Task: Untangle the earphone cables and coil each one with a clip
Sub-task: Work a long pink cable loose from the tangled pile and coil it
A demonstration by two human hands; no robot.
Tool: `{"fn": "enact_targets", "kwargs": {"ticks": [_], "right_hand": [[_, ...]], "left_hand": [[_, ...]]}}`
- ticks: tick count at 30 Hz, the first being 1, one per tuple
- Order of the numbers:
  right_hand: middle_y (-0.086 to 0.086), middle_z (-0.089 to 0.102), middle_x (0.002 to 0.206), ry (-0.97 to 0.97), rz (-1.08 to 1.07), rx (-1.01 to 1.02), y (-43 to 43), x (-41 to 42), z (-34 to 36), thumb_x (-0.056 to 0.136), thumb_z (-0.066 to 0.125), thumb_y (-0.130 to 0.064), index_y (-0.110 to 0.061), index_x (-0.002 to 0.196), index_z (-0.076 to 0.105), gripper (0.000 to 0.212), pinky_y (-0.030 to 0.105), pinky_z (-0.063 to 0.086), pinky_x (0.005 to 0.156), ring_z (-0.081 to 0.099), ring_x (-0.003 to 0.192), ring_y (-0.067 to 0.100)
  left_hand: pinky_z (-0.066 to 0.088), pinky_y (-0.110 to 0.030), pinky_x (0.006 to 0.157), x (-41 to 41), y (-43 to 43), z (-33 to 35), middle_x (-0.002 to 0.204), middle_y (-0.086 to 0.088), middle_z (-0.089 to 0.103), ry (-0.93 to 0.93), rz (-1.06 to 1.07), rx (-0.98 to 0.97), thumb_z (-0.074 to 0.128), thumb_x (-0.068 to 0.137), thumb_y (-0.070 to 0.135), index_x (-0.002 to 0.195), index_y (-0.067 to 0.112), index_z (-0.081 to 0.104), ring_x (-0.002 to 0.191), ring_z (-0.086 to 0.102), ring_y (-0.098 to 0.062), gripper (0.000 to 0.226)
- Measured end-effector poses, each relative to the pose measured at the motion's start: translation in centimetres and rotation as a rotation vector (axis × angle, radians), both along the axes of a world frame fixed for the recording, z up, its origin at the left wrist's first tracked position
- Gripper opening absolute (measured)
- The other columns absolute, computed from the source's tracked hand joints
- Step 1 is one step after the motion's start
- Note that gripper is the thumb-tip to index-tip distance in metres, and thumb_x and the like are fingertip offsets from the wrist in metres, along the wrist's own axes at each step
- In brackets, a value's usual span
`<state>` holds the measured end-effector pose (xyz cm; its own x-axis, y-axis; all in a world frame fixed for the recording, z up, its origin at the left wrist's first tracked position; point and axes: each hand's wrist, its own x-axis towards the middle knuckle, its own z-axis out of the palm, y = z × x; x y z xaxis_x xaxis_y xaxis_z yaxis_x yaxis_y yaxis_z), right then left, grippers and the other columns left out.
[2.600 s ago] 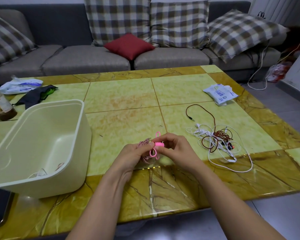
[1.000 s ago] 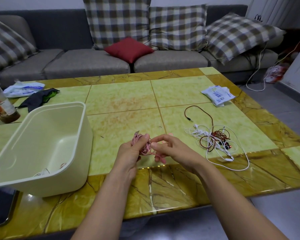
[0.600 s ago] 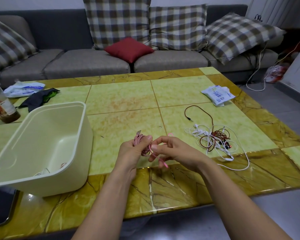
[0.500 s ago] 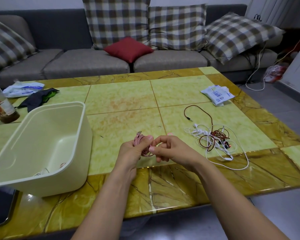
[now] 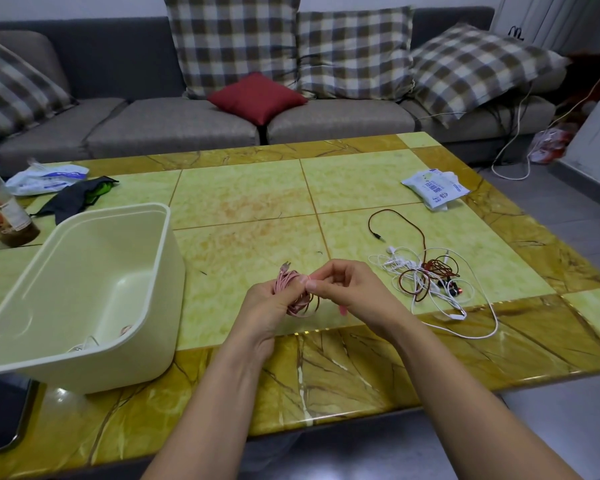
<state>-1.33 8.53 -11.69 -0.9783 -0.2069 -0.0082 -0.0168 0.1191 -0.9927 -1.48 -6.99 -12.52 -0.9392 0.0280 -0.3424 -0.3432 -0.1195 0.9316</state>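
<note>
Your left hand [image 5: 264, 306] has fingers clamped round the pink earphone coil [image 5: 293, 292] above the counter [image 5: 243, 202] so loops can't spring; right hand [image 5: 347, 289] pinches its 3 o'clock side, probably fastening the pink clip [image 5: 342, 310]; the red-and-white tangle [image 5: 430, 275] sits at 3 o'clock.

Table top [image 5: 243, 199]: polished stone-look slabs, green-yellow panels with a brown veined border. Glossy, with bright reflections along the near edge.
Bin [image 5: 160, 327]: cream plastic, smooth, satin sheen.
Pink cable [image 5: 293, 292], coiled in my left hand [image 5: 264, 306]: rubbery sheath, matt.
Pink clip [image 5: 342, 309], pinched in my right hand [image 5: 347, 289]: mostly hidden, looks like soft plastic.
Red cable [image 5: 413, 223]: matt, metal plug tip.
White cable [image 5: 485, 327]: smooth, slightly shiny plastic.
Tissue pack [image 5: 435, 188]: crinkled glossy plastic film.
Cup [image 5: 0, 206]: clear plastic.
Dark rag [image 5: 73, 199]: matt cloth.
Sofa [image 5: 174, 123]: grey woven fabric, matt.
4 plaid pillows [image 5: 232, 39]: coarse weave.
1 red cushion [image 5: 257, 97]: smoother cloth.
</note>
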Motion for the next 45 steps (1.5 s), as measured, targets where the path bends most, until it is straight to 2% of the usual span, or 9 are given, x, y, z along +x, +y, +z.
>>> {"fn": "enact_targets", "kwargs": {"ticks": [6, 9, 16, 20, 24, 27, 34, 38, 45], "right_hand": [[-0.010, 0.064, 0.066, -0.036, -0.028, -0.061, 0.3, 0.0, 0.0, 0.087, 0.071, -0.015, -0.010, 0.088, 0.069, 0.006, 0.015, 0.035, 0.051, 0.048, 0.052, -0.001], [-0.012, 0.062, 0.067, -0.027, 0.023, -0.018, 0.2, 0.0, -0.3, 0.091, 0.067, -0.020, -0.016, 0.086, 0.069, 0.007, 0.018, 0.032, 0.053, 0.039, 0.056, 0.005], [-0.024, 0.058, 0.066, 0.085, 0.132, 0.068, 0.2, 0.4, 0.2, 0.099, 0.054, -0.015, -0.011, 0.093, 0.058, 0.008, 0.009, 0.035, 0.056, 0.044, 0.056, -0.002], [-0.021, 0.054, 0.077, 0.189, 0.087, 0.159, 0.3, 0.1, -0.5, 0.099, 0.055, -0.019, -0.019, 0.092, 0.057, 0.008, 0.019, 0.030, 0.056, 0.039, 0.058, 0.010], [-0.015, 0.054, 0.080, 0.334, 0.022, 0.245, 0.1, 0.0, -0.8, 0.098, 0.057, -0.017, -0.013, 0.092, 0.057, 0.007, 0.012, 0.035, 0.062, 0.045, 0.063, 0.002], [-0.003, 0.056, 0.087, 0.434, 0.007, 0.308, 0.0, -0.2, -1.1, 0.093, 0.064, -0.014, -0.012, 0.090, 0.061, 0.005, 0.014, 0.038, 0.067, 0.049, 0.074, 0.004], [-0.012, 0.061, 0.072, 0.220, 0.020, 0.236, 0.8, -0.3, -1.4, 0.086, 0.074, -0.028, -0.020, 0.095, 0.069, 0.013, 0.023, 0.039, 0.058, 0.044, 0.059, 0.008], [0.001, 0.072, 0.076, 0.128, -0.023, 0.204, 0.6, -0.2, -1.2, 0.083, 0.075, -0.039, -0.020, 0.086, 0.072, 0.019, 0.046, 0.053, 0.079, 0.066, 0.080, 0.031], [-0.010, 0.061, 0.069, 0.047, -0.004, 0.178, 1.0, -0.2, -1.2, 0.087, 0.073, -0.024, -0.013, 0.080, 0.069, 0.013, 0.023, 0.039, 0.065, 0.048, 0.067, 0.013]], "left_hand": [[0.048, -0.019, 0.056, 0.3, 0.0, 0.8, 0.067, -0.002, 0.070, -0.135, -0.029, 0.209, 0.073, 0.078, 0.022, 0.087, 0.008, 0.069, 0.056, 0.064, -0.009, 0.017], [0.048, -0.017, 0.051, 0.4, 0.1, 0.8, 0.064, 0.001, 0.070, -0.130, -0.019, 0.200, 0.073, 0.077, 0.021, 0.083, 0.010, 0.069, 0.054, 0.064, -0.007, 0.013], [0.047, -0.022, 0.064, 0.4, -0.2, 0.7, 0.072, 0.000, 0.071, -0.096, -0.056, 0.153, 0.076, 0.068, 0.028, 0.087, 0.012, 0.072, 0.068, 0.064, -0.012, 0.025], [0.042, -0.026, 0.068, 0.5, -0.3, 0.8, 0.064, 0.003, 0.067, -0.041, -0.072, 0.021, 0.076, 0.064, 0.040, 0.085, 0.014, 0.074, 0.064, 0.059, -0.011, 0.033], [0.038, -0.030, 0.069, 0.4, -0.3, 0.7, 0.046, 0.008, 0.045, -0.074, -0.087, -0.019, 0.071, 0.068, 0.056, 0.074, 0.015, 0.075, 0.056, 0.049, -0.012, 0.042], [0.036, -0.033, 0.069, 0.2, -0.3, 0.5, 0.047, 0.006, 0.047, -0.094, -0.055, -0.028, 0.075, 0.070, 0.048, 0.069, 0.015, 0.075, 0.057, 0.048, -0.015, 0.033], [0.046, -0.022, 0.059, -0.4, -0.4, -0.2, 0.064, -0.004, 0.066, -0.020, -0.051, -0.135, 0.077, 0.078, 0.023, 0.075, 0.006, 0.072, 0.060, 0.058, -0.015, 0.017], [0.049, -0.021, 0.063, -0.6, -0.5, -0.5, 0.078, -0.013, 0.069, 0.062, -0.059, -0.189, 0.076, 0.080, 0.024, 0.090, -0.004, 0.073, 0.072, 0.060, -0.017, 0.030], [0.039, -0.010, 0.050, 0.4, -0.5, 0.6, 0.066, -0.007, 0.056, 0.203, -0.193, -0.279, 0.071, 0.085, 0.025, 0.067, 0.007, 0.062, 0.054, 0.048, -0.008, 0.027]]}}
